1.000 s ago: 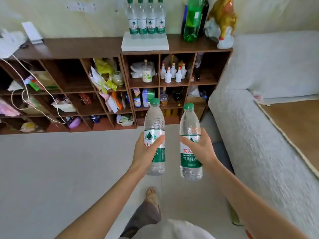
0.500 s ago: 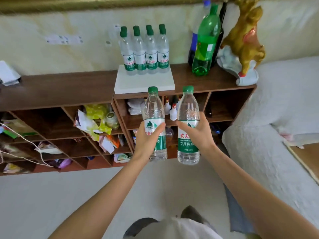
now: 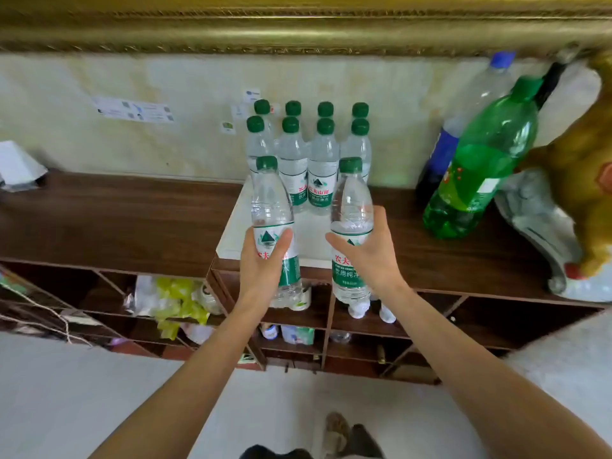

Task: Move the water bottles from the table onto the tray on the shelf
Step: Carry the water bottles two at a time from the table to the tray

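Water bottles (image 3: 272,207) upright within both hands' fingers (image 3: 285,236).

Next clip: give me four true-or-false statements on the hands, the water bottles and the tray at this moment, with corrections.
1. Each hand holds one water bottle. True: left hand, right hand.
2. The held bottles already stand on the white tray. False: they are in the air at its front edge.
3. Eight bottles stand at the tray's back. True, by caps.
4. The held bottles have no caps. False: the left bottle and right bottle wear green caps.
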Motion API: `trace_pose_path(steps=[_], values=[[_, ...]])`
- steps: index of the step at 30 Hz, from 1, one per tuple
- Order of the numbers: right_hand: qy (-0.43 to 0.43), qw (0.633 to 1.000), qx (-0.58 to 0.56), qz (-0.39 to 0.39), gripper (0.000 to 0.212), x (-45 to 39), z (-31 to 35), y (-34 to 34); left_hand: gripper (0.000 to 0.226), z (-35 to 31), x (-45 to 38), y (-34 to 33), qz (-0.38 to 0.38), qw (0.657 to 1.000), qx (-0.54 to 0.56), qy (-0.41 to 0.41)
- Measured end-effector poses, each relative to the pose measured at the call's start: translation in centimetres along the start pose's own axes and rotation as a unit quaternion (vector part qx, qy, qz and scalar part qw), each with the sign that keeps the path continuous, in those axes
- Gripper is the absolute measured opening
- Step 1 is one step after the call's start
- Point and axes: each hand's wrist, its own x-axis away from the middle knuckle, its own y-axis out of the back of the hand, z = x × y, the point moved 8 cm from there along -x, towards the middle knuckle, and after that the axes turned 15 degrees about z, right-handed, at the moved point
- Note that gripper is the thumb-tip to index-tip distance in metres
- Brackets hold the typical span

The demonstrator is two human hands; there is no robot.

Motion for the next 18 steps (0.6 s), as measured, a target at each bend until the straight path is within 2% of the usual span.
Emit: trace_pose_path(steps=[6, 13, 18], values=[[0.04, 0.999, 0.006, 0.02, 0.073, -7.3, 1.0, -1.5, 0.057, -1.3, -6.7, 2.0, -0.052, 0.997, -0.019, -0.05], [0.041, 0.998, -0.038, 0.008, 0.075, -11.6, 0.7, -5.7, 0.068, 0.5, -11.5, 4.2, 0.018, 0.996, -0.062, -0.055], [0.026, 0.999, -0.022, -0.005, 0.074, -12.8, 0.0, -7.3, 0.07, 2.1, -12.9, 5.9, 0.055, 0.995, -0.065, -0.045]])
